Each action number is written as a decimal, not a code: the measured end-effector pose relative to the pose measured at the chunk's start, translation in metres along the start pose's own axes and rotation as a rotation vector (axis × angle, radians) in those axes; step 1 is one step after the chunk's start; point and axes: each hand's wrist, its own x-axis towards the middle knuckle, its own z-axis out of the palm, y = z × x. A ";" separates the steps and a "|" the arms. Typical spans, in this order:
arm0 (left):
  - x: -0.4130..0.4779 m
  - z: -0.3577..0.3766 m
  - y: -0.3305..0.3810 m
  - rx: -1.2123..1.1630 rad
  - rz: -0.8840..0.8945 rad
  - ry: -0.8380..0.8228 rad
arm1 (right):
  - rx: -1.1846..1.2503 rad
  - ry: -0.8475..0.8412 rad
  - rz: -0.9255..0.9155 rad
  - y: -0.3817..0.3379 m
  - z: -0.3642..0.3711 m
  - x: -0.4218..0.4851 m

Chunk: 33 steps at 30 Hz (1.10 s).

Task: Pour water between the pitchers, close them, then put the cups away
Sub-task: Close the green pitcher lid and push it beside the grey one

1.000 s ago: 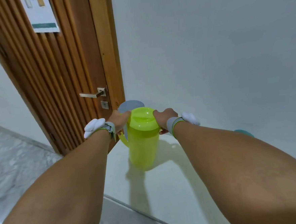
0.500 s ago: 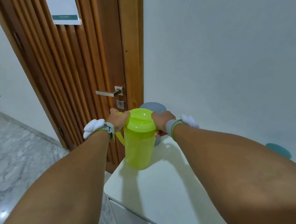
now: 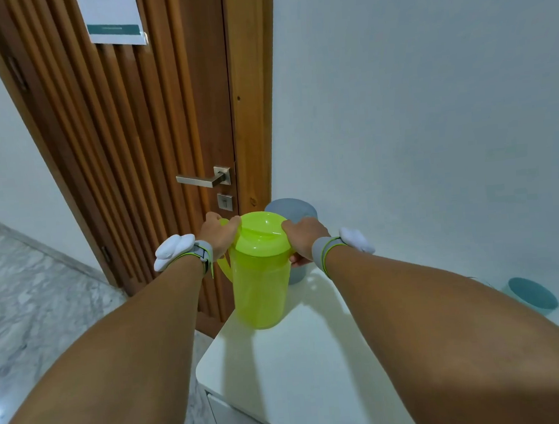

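A lime-green pitcher (image 3: pixel 262 289) stands upright on the white cabinet top (image 3: pixel 302 369) near its left corner, with its green lid (image 3: pixel 262 234) on. My left hand (image 3: pixel 220 234) grips the pitcher's top at the handle side. My right hand (image 3: pixel 305 240) clasps the lid's right edge. Behind the green pitcher stands a grey pitcher (image 3: pixel 293 211) with its lid on, mostly hidden. A teal cup (image 3: pixel 532 295) sits by the wall at the right, partly hidden by my right forearm.
A wooden slatted door (image 3: pixel 141 148) with a metal handle (image 3: pixel 203 179) is right behind the cabinet's left corner. The white wall (image 3: pixel 430 118) runs along the cabinet's back. Marble floor (image 3: pixel 29 295) lies to the left, below the cabinet edge.
The view has swung left, so the pitcher and my hands now sit further right against the door. Both hands keep their hold at the green pitcher's top.
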 end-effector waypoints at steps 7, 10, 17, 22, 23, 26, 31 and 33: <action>-0.004 0.003 -0.002 0.036 -0.038 0.021 | -0.052 0.014 -0.031 0.001 0.007 0.000; -0.004 0.006 -0.003 0.065 -0.043 0.026 | -0.119 -0.002 -0.052 0.002 0.005 -0.002; -0.009 0.005 -0.004 0.078 -0.045 0.069 | -0.140 0.042 -0.087 0.005 0.004 -0.001; -0.019 -0.004 0.011 0.255 0.006 0.210 | -0.191 0.176 -0.095 0.012 -0.005 0.007; -0.019 -0.005 0.016 0.263 0.024 0.226 | -0.176 0.198 -0.086 0.013 -0.009 0.007; -0.028 0.000 0.041 0.243 0.118 0.226 | -0.146 0.255 -0.063 0.021 -0.028 0.000; -0.052 0.029 0.076 0.257 0.267 0.164 | -0.160 0.323 -0.064 0.044 -0.059 -0.016; -0.064 0.045 0.088 0.245 0.294 0.123 | -0.175 0.354 -0.074 0.055 -0.072 -0.024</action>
